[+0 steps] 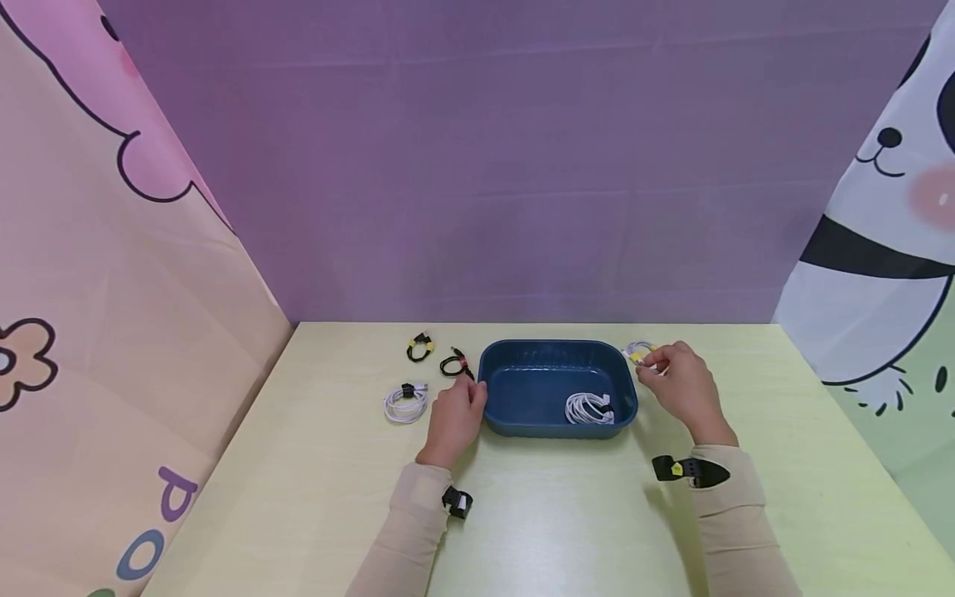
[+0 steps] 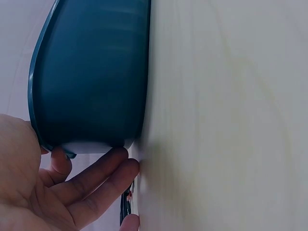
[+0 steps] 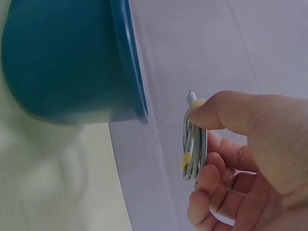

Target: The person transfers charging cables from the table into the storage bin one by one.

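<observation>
Coiled white cable with a black tie (image 1: 406, 404), yellow-tied black coil (image 1: 421, 338) and red-tied black coil (image 1: 462, 361) remain outside. Left hand (image 1: 453, 419) grips the blue plastic basin (image 1: 515, 431); one white coil (image 1: 588, 409) already lies inside. Right hand (image 1: 686, 388) pinches a yellow-banded white coil (image 3: 194, 154) just beside it. Only the left wrist view shows fingers (image 2: 98, 197) against the outer wall.

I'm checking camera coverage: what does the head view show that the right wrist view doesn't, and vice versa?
Only the head view: the left hand, a white cable inside the blue bin, and a white coil and two black cables to the bin's left.
Only the right wrist view: the palm side of the right hand.
Both: the right hand pinching a yellow-banded cable, the bin and the table.
</observation>
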Tool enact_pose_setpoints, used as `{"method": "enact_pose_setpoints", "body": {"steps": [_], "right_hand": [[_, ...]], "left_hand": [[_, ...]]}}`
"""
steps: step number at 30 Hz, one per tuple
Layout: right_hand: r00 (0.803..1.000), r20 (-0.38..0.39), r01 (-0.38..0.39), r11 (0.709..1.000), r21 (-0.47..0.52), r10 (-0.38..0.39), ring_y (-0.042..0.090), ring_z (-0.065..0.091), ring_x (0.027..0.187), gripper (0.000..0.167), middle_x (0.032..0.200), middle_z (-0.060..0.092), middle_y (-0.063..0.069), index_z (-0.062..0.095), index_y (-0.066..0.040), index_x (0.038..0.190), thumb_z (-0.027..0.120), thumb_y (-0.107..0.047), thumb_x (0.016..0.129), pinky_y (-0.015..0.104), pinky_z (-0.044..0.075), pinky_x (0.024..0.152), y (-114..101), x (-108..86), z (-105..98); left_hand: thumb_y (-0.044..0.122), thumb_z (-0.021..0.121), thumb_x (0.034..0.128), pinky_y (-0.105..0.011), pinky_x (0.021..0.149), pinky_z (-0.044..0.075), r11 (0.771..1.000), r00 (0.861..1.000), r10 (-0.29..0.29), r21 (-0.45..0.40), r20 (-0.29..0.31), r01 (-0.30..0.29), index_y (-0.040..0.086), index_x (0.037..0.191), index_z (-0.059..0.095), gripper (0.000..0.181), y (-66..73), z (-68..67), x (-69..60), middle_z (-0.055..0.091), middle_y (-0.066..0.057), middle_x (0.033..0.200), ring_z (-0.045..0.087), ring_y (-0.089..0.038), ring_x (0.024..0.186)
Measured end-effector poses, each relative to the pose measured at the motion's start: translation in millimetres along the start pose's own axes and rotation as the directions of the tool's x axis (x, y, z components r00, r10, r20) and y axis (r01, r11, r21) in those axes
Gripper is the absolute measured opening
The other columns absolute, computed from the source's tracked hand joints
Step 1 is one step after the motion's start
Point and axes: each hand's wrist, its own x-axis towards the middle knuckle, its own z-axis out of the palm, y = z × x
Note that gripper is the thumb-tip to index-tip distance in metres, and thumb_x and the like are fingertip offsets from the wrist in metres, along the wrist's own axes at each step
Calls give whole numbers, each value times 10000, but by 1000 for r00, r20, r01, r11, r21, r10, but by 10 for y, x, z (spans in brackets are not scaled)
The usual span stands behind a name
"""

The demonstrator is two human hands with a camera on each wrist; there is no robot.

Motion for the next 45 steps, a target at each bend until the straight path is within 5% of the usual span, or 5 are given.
{"method": "enact_pose_setpoints", "body": {"steps": [45], "right_hand": [[997,23,79,997,-12,-79,266,533,859,212,1028,571,144,687,-2,1042,697,-191,946,296,412,636,-121,-11,159]], "left_hand": [[286,539,1051,-285,539,359,1000,1000,2,-14,-7,-2,115,832,528,278,13,9,-8,467,9,635,506,-196,574]]}}
